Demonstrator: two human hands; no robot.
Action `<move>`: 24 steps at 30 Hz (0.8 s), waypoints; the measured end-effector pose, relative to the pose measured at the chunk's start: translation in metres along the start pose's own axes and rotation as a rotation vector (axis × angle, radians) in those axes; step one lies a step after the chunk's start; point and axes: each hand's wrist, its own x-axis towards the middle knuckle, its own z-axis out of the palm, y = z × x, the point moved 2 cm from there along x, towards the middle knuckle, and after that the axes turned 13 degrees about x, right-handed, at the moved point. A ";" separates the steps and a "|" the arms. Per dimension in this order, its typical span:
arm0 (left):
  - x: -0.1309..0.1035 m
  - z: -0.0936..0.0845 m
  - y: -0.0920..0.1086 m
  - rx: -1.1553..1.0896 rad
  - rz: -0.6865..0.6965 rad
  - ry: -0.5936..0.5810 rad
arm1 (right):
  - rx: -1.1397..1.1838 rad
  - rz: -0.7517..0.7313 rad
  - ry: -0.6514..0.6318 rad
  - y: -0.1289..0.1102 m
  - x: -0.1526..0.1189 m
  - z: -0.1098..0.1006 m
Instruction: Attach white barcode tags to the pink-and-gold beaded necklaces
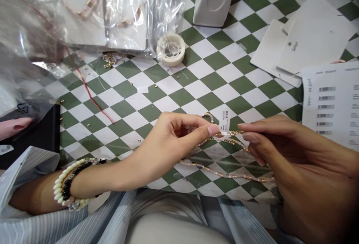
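Note:
A beaded necklace (209,168) in pale pink and gold hangs between both hands, its lower strand lying along the checkered cloth. My left hand (179,135) pinches it with thumb and forefinger, right beside a small white price tag (225,119) printed with "NECKLACE" and a price. The tag stands up from the chain. My right hand (283,150) grips the gold chain end (237,133) between thumb and fingertips, just right of the tag. Part of the necklace is hidden behind the fingers of both hands.
Clear plastic bags (112,12) with carded jewellery lie at the upper left. A tape roll (171,50) and a white device (214,0) stand farther back. White cards (311,42) and a barcode label sheet (331,101) lie right. Loose gold beads and a red string (89,94) are scattered left.

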 end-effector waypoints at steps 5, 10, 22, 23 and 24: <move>0.000 0.001 0.000 -0.005 0.001 -0.011 | 0.020 0.043 0.044 0.001 -0.002 0.000; 0.000 0.001 -0.001 -0.015 -0.002 -0.014 | 0.078 0.036 0.079 0.001 -0.002 0.001; -0.003 0.000 0.004 0.135 0.116 0.064 | 0.084 0.029 0.081 0.001 -0.003 0.000; -0.003 0.000 0.005 0.184 0.183 0.106 | 0.080 0.019 0.100 0.001 -0.003 0.002; -0.004 -0.001 0.006 0.241 0.260 0.161 | 0.067 0.007 0.118 0.002 -0.001 0.003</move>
